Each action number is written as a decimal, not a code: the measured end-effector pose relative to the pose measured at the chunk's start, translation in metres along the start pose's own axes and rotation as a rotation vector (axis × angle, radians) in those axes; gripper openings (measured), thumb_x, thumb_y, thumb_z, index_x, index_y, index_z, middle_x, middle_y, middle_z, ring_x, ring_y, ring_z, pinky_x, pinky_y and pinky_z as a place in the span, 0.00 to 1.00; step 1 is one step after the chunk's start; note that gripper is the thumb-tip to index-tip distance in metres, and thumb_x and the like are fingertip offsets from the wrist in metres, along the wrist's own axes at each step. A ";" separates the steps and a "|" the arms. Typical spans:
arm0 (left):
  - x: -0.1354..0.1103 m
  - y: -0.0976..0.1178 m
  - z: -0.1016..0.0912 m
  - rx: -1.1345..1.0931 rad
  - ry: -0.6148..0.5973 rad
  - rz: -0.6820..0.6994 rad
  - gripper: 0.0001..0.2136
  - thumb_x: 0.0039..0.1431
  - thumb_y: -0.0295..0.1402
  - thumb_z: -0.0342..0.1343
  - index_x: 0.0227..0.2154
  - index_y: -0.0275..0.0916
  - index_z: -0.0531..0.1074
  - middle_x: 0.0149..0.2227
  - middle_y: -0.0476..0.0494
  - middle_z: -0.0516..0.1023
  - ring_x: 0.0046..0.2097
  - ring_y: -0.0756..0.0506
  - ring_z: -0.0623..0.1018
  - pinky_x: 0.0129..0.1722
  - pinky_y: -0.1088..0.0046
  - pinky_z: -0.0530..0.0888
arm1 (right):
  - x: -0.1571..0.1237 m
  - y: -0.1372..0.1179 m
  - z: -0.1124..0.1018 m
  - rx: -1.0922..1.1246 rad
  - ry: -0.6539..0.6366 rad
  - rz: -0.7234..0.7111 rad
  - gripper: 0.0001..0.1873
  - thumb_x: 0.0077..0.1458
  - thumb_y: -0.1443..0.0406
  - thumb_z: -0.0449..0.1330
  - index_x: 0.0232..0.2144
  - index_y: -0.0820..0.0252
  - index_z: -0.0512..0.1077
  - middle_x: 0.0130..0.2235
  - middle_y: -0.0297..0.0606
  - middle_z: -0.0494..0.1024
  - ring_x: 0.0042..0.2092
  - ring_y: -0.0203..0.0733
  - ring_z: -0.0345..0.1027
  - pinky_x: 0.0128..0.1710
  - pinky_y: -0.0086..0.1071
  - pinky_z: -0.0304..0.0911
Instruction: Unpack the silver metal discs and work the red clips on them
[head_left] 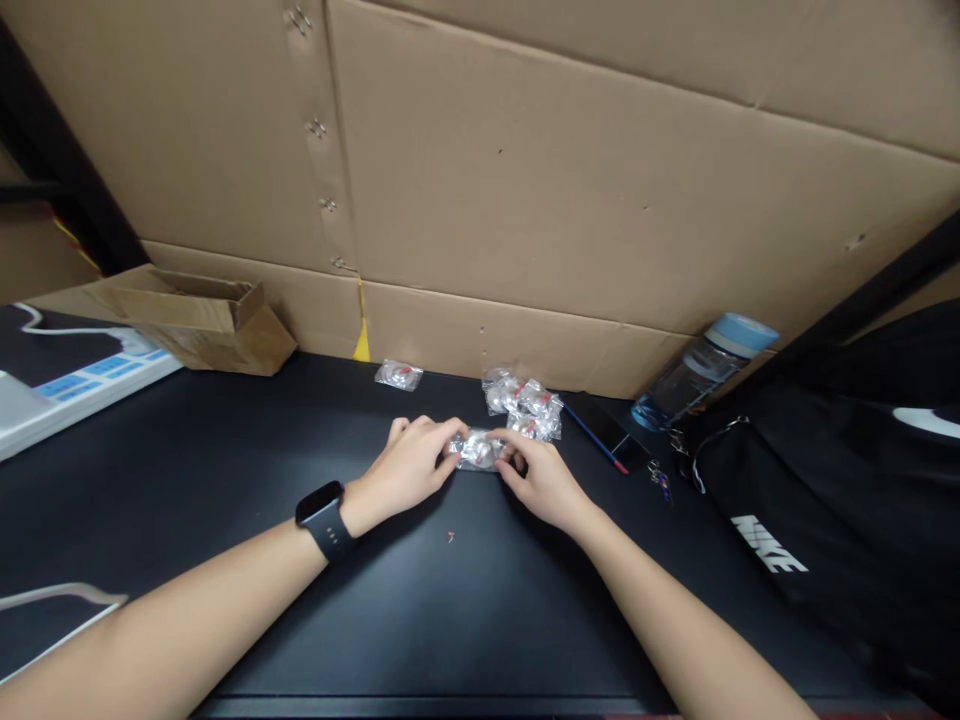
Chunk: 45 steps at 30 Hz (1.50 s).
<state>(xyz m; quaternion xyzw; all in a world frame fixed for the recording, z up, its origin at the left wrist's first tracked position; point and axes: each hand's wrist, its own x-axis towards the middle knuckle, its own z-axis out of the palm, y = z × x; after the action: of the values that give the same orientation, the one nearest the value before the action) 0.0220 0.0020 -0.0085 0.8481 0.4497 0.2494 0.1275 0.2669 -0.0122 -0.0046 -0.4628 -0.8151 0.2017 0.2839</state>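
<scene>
A sheet of brown cardboard (570, 180) stands as the back wall, creased across and pinned with metal fasteners down a seam on the left. In front of it spreads a smooth black table (442, 620). A black bag (840, 480) fills the right side, with "NIKE" in pale capitals and part of a white swoosh above. At the left, an open cardboard box (262, 342) sits against the wall, just beside a white power strip (82, 385) with blue socket faces. A clear bottle (686, 385) with a light-blue lid stands near the bag. The left hand (412, 465), a dark watch (327, 518) on its wrist, and the right hand (544, 480) meet mid-table, thumbs and forefingers narrowed on opposite ends of a clear packet (478, 452). The packet lies low at the table, its long axis running left to right, roughly parallel to the front edge; its contents look silvery with a spot of red. Similar packets (536, 400) are heaped just behind the right hand. A tiny reddish scrap (450, 537) lies nearer the front.
</scene>
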 end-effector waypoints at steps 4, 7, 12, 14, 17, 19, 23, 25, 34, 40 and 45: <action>-0.001 -0.001 -0.002 0.074 0.017 0.061 0.10 0.71 0.41 0.53 0.46 0.45 0.76 0.49 0.43 0.77 0.53 0.39 0.73 0.50 0.60 0.62 | -0.001 -0.003 -0.002 -0.228 0.022 -0.067 0.22 0.59 0.65 0.65 0.56 0.51 0.76 0.51 0.44 0.75 0.53 0.50 0.69 0.55 0.45 0.66; -0.001 -0.002 -0.005 0.048 -0.004 0.116 0.13 0.66 0.46 0.58 0.46 0.44 0.75 0.53 0.42 0.77 0.57 0.37 0.71 0.53 0.58 0.61 | 0.000 -0.002 -0.002 -0.322 0.023 -0.091 0.20 0.61 0.65 0.64 0.55 0.50 0.76 0.57 0.45 0.74 0.59 0.55 0.66 0.59 0.51 0.60; 0.003 -0.007 -0.003 0.012 0.030 0.105 0.08 0.71 0.34 0.50 0.44 0.43 0.75 0.46 0.43 0.82 0.50 0.40 0.77 0.51 0.59 0.59 | 0.002 0.000 -0.002 -0.206 0.027 -0.077 0.15 0.69 0.65 0.56 0.55 0.53 0.73 0.49 0.42 0.82 0.50 0.48 0.76 0.54 0.45 0.59; 0.005 -0.009 -0.002 -0.027 0.037 0.085 0.08 0.71 0.32 0.50 0.49 0.45 0.72 0.44 0.45 0.83 0.47 0.42 0.78 0.50 0.60 0.59 | 0.002 0.001 -0.003 -0.158 0.061 -0.053 0.16 0.70 0.65 0.55 0.57 0.52 0.71 0.44 0.39 0.84 0.45 0.45 0.77 0.55 0.45 0.58; 0.006 -0.009 -0.002 -0.057 0.041 0.062 0.17 0.68 0.29 0.53 0.58 0.46 0.64 0.39 0.49 0.82 0.45 0.43 0.79 0.50 0.61 0.59 | 0.000 -0.001 -0.004 -0.148 0.040 -0.036 0.17 0.69 0.66 0.57 0.58 0.50 0.68 0.38 0.33 0.82 0.39 0.42 0.75 0.53 0.43 0.57; 0.005 -0.008 -0.003 0.009 0.042 0.072 0.16 0.68 0.29 0.54 0.56 0.46 0.66 0.39 0.49 0.81 0.45 0.42 0.78 0.49 0.61 0.59 | -0.001 -0.003 -0.004 -0.198 -0.001 -0.054 0.14 0.67 0.65 0.60 0.54 0.49 0.72 0.39 0.33 0.80 0.42 0.42 0.74 0.52 0.42 0.57; 0.001 -0.006 -0.007 0.144 0.034 0.183 0.14 0.68 0.26 0.52 0.49 0.48 0.75 0.50 0.43 0.78 0.53 0.39 0.74 0.49 0.60 0.59 | -0.002 -0.005 -0.004 -0.302 -0.057 -0.085 0.06 0.66 0.64 0.63 0.43 0.49 0.79 0.42 0.36 0.75 0.47 0.44 0.71 0.52 0.41 0.55; -0.001 -0.005 -0.008 0.137 -0.037 0.289 0.21 0.67 0.21 0.49 0.52 0.52 0.76 0.56 0.44 0.76 0.56 0.41 0.74 0.51 0.61 0.59 | -0.002 -0.006 -0.005 -0.305 -0.066 -0.090 0.08 0.66 0.65 0.63 0.44 0.48 0.80 0.43 0.37 0.74 0.48 0.45 0.70 0.52 0.41 0.55; 0.009 -0.024 -0.006 0.201 -0.061 0.171 0.22 0.76 0.41 0.43 0.69 0.54 0.61 0.74 0.41 0.56 0.72 0.32 0.58 0.64 0.44 0.56 | -0.007 -0.012 -0.010 -0.329 -0.134 -0.104 0.14 0.66 0.65 0.60 0.52 0.51 0.77 0.51 0.43 0.75 0.54 0.50 0.69 0.57 0.48 0.56; 0.001 -0.025 -0.001 0.144 -0.143 0.150 0.25 0.75 0.47 0.43 0.71 0.52 0.58 0.75 0.42 0.52 0.74 0.32 0.53 0.66 0.45 0.59 | -0.009 -0.016 -0.015 -0.303 -0.194 -0.101 0.15 0.67 0.63 0.59 0.55 0.51 0.75 0.53 0.43 0.75 0.57 0.50 0.68 0.59 0.49 0.60; -0.009 -0.025 -0.004 0.152 -0.222 0.142 0.26 0.74 0.50 0.43 0.71 0.54 0.57 0.74 0.41 0.55 0.74 0.30 0.55 0.66 0.43 0.60 | -0.015 -0.021 -0.026 -0.285 -0.279 -0.088 0.21 0.66 0.62 0.60 0.60 0.51 0.72 0.61 0.46 0.72 0.64 0.53 0.65 0.63 0.48 0.62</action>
<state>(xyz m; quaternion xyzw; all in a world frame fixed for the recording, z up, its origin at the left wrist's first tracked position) -0.0020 0.0088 -0.0195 0.9073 0.3894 0.1277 0.0942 0.2764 -0.0338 0.0234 -0.4300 -0.8862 0.1340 0.1083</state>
